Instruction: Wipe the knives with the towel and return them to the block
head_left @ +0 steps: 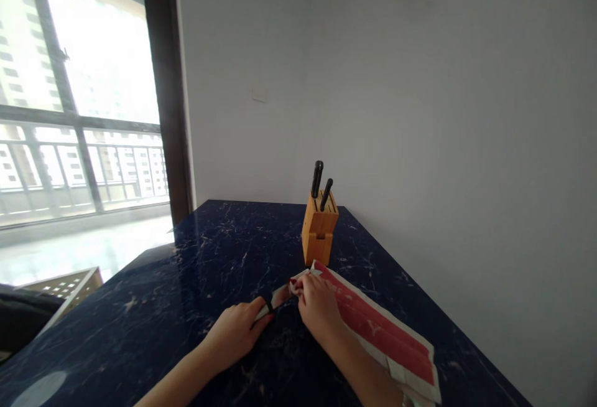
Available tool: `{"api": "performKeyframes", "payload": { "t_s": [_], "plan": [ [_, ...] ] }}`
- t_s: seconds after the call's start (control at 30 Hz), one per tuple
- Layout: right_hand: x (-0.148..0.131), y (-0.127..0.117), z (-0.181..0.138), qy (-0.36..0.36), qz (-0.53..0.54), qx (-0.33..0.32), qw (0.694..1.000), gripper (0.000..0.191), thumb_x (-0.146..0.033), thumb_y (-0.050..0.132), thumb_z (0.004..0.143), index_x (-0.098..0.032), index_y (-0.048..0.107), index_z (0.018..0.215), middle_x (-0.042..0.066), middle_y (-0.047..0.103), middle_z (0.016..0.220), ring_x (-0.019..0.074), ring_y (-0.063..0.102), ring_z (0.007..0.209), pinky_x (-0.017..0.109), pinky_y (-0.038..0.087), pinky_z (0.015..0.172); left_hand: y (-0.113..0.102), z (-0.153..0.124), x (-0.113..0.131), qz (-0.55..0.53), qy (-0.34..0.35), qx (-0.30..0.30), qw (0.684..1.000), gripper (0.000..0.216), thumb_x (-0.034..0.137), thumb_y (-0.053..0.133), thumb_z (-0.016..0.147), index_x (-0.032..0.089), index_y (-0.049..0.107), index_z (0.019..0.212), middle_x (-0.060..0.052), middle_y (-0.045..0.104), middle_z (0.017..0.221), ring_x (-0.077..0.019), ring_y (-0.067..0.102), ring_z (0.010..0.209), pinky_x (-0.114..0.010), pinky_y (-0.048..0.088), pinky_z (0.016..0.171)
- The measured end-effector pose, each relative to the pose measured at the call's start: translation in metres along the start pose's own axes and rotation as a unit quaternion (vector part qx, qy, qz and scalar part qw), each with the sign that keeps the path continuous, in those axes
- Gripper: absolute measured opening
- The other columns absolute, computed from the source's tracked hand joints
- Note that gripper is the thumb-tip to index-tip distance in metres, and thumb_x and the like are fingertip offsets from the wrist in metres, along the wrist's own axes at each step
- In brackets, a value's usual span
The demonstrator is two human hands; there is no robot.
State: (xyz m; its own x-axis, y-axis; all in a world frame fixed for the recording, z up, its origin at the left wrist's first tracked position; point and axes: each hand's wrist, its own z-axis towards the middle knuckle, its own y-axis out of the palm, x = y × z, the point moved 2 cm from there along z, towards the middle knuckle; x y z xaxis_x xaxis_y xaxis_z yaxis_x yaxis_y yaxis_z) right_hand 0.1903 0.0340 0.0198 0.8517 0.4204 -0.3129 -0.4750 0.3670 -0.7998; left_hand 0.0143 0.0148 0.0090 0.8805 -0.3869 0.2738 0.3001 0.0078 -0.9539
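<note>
My left hand (237, 331) is closed around the dark handle of a kitchen knife, low over the table. The knife's shiny blade (281, 295) points away to the right, toward my other hand. With bent fingers, my right hand (318, 305) pinches a corner of a red and white cloth (380, 326) against the blade. The rest of that cloth stretches to the lower right, partly beneath my right forearm. Just beyond my hands stands a wooden knife block (318, 236) with two black-handled knives (317, 178) in its slots.
The dark blue marbled table (233, 239) meets a grey wall (443, 145) on the right. A window with a railing (112, 152) lies at the left. Below it, a chair-like wooden frame (77, 292) with something black on it stands beside the table edge.
</note>
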Motion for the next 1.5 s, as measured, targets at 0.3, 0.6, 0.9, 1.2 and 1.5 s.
{"api": "performKeyframes", "payload": {
  "t_s": [0.3,0.6,0.9,1.2,1.5],
  "plan": [
    [-0.029,0.001,-0.007,-0.093,0.046,-0.02,0.994,0.021,-0.009,0.042,0.081,-0.021,0.053,0.093,0.002,0.06,0.092,0.0158,0.051,0.09,0.029,0.034,0.08,-0.004,0.0,0.003,0.001,-0.006,-0.014,1.0,0.025,0.04,0.031,0.087,0.023,0.049,0.088,-0.003,0.065,0.083,-0.0195,0.062,0.078,-0.025,0.039,0.064],
    [0.013,-0.007,0.01,0.001,-0.038,0.023,0.999,0.021,-0.017,0.039,0.086,-0.023,0.057,0.095,0.002,0.062,0.092,0.0172,0.051,0.088,0.029,0.032,0.078,-0.003,-0.001,0.002,-0.005,-0.004,-0.008,1.0,0.03,0.043,0.028,0.087,0.023,0.051,0.093,-0.003,0.065,0.082,-0.0201,0.062,0.077,-0.025,0.039,0.064],
    [0.053,-0.011,0.015,0.077,-0.111,0.037,0.99,0.022,-0.022,0.035,0.089,-0.02,0.057,0.091,0.006,0.062,0.087,0.0176,0.054,0.086,0.029,0.03,0.075,-0.005,-0.001,0.002,-0.044,-0.015,-0.019,0.999,0.029,0.043,0.031,0.086,0.024,0.053,0.088,-0.002,0.065,0.079,-0.0179,0.062,0.076,-0.023,0.038,0.063],
    [0.059,-0.009,0.014,0.087,-0.114,0.039,0.989,0.016,-0.02,0.038,0.088,-0.018,0.053,0.089,0.006,0.062,0.083,0.0189,0.055,0.081,0.03,0.03,0.071,-0.005,0.0,0.0,-0.072,-0.009,-0.011,0.997,0.028,0.042,0.031,0.086,0.023,0.052,0.085,-0.001,0.064,0.075,-0.0167,0.061,0.071,-0.022,0.037,0.061],
    [0.046,-0.005,0.011,0.057,-0.082,0.016,0.995,0.015,-0.011,0.043,0.081,-0.02,0.053,0.087,0.004,0.061,0.088,0.0183,0.052,0.086,0.029,0.03,0.073,-0.004,0.001,0.0,-0.062,-0.013,-0.007,0.998,0.028,0.042,0.031,0.086,0.023,0.051,0.084,-0.002,0.063,0.076,-0.0171,0.061,0.071,-0.022,0.036,0.06]
  ]
}}
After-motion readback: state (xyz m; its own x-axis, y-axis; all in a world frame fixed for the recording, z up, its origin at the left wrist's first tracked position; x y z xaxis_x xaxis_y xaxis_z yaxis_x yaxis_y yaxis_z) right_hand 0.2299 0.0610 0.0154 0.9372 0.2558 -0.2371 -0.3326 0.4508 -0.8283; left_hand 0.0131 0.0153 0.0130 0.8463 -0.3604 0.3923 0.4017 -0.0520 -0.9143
